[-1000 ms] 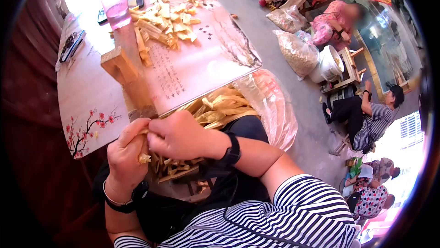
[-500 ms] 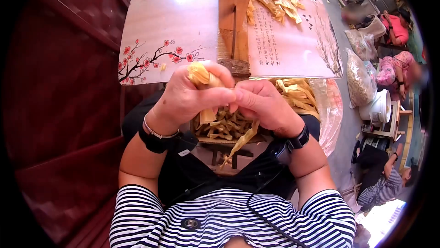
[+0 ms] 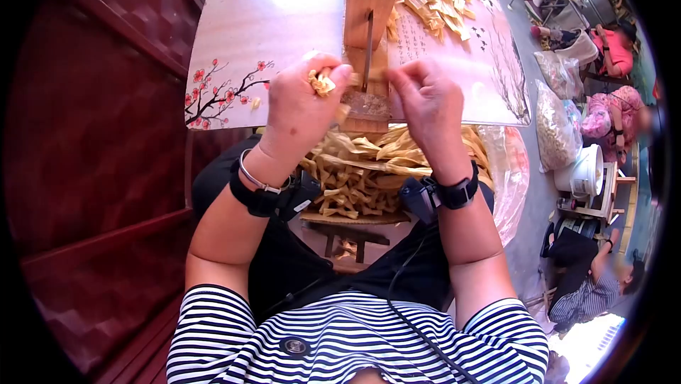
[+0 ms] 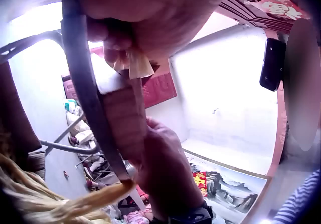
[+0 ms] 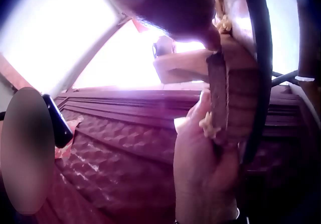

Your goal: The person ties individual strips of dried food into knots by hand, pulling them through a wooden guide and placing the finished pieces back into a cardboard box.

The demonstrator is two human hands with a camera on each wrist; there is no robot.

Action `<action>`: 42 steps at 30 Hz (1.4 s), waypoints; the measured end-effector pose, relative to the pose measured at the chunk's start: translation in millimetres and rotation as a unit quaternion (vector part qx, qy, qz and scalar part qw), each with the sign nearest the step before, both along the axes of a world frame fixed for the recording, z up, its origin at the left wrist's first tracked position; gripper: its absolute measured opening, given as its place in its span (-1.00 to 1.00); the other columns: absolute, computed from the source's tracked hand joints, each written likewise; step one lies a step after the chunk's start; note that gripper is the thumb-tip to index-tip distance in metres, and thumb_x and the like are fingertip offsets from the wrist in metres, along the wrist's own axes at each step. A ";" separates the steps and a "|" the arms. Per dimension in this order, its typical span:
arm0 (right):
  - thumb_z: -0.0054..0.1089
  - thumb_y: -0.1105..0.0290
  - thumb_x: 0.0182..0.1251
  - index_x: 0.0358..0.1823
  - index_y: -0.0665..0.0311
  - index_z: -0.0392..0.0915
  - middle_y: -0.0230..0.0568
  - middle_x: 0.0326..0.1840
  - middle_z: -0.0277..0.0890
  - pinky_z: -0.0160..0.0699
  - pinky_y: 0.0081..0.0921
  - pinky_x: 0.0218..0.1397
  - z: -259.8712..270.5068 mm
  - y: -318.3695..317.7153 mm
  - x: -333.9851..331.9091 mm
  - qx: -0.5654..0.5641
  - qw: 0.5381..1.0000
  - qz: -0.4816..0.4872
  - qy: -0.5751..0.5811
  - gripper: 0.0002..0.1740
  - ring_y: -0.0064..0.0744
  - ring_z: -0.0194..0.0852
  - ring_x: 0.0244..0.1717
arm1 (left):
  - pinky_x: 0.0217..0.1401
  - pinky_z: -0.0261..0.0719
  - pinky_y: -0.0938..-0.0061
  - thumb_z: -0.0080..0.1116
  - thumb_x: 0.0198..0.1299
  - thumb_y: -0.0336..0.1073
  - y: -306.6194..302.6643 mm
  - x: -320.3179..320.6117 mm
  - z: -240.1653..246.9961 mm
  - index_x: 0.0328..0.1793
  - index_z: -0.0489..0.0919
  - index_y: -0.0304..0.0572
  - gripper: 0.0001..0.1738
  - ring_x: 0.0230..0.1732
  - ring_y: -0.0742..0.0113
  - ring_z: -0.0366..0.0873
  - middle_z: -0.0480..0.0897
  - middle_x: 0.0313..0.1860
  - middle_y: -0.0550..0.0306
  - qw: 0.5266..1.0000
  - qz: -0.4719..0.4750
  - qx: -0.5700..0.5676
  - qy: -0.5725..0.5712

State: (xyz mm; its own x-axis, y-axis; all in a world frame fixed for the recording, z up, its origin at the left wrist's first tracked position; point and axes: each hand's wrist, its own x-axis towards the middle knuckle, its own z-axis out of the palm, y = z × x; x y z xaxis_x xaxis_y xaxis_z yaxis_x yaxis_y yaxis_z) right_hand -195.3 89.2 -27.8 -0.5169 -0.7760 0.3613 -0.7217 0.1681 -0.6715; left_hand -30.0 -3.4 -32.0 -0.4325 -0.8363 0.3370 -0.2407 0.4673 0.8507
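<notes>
In the head view my left hand [image 3: 305, 103] grips a small folded bundle of yellowish dried strips [image 3: 321, 83], its end poking out beside the thumb. Pale strip ends [image 5: 209, 125] also stick out of that hand in the right wrist view. My right hand [image 3: 433, 107] is raised on the other side of a wooden stand [image 3: 358, 18], thumb and fingers bent together. I cannot tell whether it pinches a strip. Between the hands, the stand bears a narrow dark upright piece [image 3: 368, 50]. A heap of similar strips [image 3: 355, 185] lies below the hands.
The stand sits at the near edge of a printed table [image 3: 284, 15]. More loose strips [image 3: 433, 1] lie on its far right. A clear plastic bag [image 3: 507, 171] hangs beside the heap. A dark red wall [image 3: 106, 135] is on the left; people sit among sacks and a white bucket [image 3: 587, 171] on the right.
The view has turned from the side to face the stand. My hands, together on the strips half a second ago, have moved up and apart to either side of the stand.
</notes>
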 end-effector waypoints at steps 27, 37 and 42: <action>0.15 0.31 0.38 -0.22 0.33 0.65 -0.46 -0.51 0.45 0.11 -0.80 -0.57 24.0 37.7 18.3 0.211 0.728 0.303 -0.578 -0.77 -0.78 0.27 -0.56 | -0.42 0.54 0.44 0.41 -0.02 -0.26 26.9 25.8 24.8 -0.10 0.67 -0.13 -0.68 -0.48 0.22 0.53 0.49 -0.47 0.17 0.911 -0.273 -0.308 -0.032; 0.23 0.45 0.35 -0.15 0.37 0.62 -0.40 -0.31 0.60 0.43 -0.80 -0.29 19.1 47.1 48.2 -0.066 0.904 0.158 -0.392 -0.86 -0.76 0.44 -0.35 | -0.17 0.65 0.47 0.44 -0.04 -0.39 37.6 20.2 14.0 -0.12 0.67 -0.37 -0.67 -0.21 0.16 0.69 0.66 -0.06 -0.12 0.966 -0.151 -0.191 0.089; 0.21 0.38 0.37 -0.22 0.38 0.61 -0.27 -0.44 0.60 0.48 -0.62 -0.34 12.3 49.9 45.6 -0.041 0.934 0.255 -0.246 -0.83 -0.56 0.51 -0.45 | -0.15 0.64 0.44 0.29 0.07 -0.48 34.3 37.2 27.9 -0.15 0.65 -0.37 -0.80 -0.16 0.15 0.70 0.67 -0.01 -0.05 0.962 -0.243 -0.113 -0.052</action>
State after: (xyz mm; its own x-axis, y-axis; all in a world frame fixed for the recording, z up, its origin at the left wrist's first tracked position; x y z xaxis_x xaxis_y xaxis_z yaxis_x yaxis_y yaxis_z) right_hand -149.7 139.0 -15.5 -0.2064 -0.9469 0.2466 -0.2940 -0.1803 -0.9386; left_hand 7.2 30.8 -4.1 -0.7952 -0.4375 0.4198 -0.0255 0.7160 0.6977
